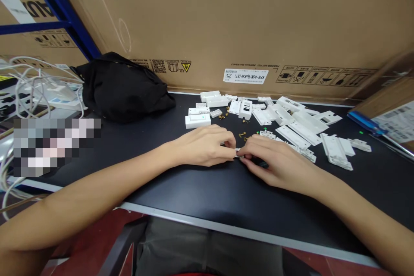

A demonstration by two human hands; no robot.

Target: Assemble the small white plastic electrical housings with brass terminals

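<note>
My left hand (208,145) and my right hand (274,159) meet over the middle of the black table, fingertips pinched together. Between them shows a sliver of a small white plastic part (237,152), mostly covered by the fingers. Just beyond the hands lie small brass pieces (242,134) and tiny green bits (265,129). White plastic housings (198,120) sit past my left hand. Near my right hand, flat white covers (293,136) and molded white inserts (307,154) are scattered in a loose heap.
A black bag (124,86) rests at the back left, beside tangled white cables (32,69). Large cardboard boxes (207,21) stand behind the table (200,194). At the right edge lies a screwdriver with a blue handle (365,123). A blue metal frame (69,13) rises at the left.
</note>
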